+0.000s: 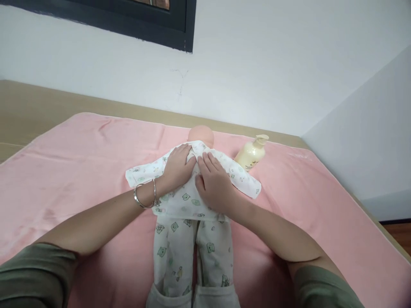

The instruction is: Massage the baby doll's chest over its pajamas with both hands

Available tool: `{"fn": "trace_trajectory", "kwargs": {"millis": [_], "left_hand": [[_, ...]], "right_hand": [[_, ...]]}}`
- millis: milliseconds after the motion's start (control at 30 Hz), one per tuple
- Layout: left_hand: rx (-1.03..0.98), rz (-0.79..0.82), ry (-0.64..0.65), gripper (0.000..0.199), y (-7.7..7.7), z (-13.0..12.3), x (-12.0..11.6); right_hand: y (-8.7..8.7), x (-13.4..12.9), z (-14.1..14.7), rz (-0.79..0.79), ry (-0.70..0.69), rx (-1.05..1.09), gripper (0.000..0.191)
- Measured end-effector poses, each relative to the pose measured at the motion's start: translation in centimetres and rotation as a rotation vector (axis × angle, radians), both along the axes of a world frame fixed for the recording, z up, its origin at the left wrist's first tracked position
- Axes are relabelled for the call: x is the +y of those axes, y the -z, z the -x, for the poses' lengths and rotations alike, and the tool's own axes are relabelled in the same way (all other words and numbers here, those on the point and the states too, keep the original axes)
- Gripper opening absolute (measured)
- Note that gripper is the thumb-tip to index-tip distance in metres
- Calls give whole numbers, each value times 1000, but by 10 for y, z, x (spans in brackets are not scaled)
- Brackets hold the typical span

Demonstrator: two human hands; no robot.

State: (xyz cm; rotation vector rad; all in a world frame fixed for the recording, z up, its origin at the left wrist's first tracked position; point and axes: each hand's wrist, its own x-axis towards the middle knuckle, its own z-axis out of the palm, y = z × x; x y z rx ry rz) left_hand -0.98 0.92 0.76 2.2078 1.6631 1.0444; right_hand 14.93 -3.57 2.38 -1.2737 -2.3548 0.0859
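Note:
A baby doll [192, 203] in white printed pajamas lies stretched out, its smooth head [201, 134] pointing away from me and no face showing. Its sleeves spread to both sides. My left hand [180, 167] rests flat on the upper left of the pajama top, fingers extended toward the neck. Beside it, my right hand [213, 183] lies on the upper right of the top, fingers stretched out and close together. The hands nearly meet at the middle of the torso, and neither grips anything. Pajama pants [214, 252] cover the legs, which run toward me.
Under the doll spreads a pink mat [99, 179] on a wooden surface [41, 96]. A cream pump bottle [252, 153] stands tilted past the right sleeve. White walls rise behind and to the right, with a dark window frame [157, 30] at the upper left.

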Motion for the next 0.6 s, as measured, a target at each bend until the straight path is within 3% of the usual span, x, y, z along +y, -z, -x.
{"fn": "trace_trajectory", "kwargs": {"millis": [133, 300, 433, 600], "left_hand": [[112, -43, -12, 46, -2, -6, -10], [200, -144, 79, 47, 3, -18, -36], [176, -81, 116, 49, 1, -16, -35], [104, 63, 107, 50, -7, -7, -12]], "right_hand": [[-3, 20, -6, 66, -52, 3, 57], [0, 49, -14, 67, -12, 21, 61], [-1, 31, -8, -15, 0, -21, 48], [-6, -5, 2, -95, 30, -120, 53]]}}
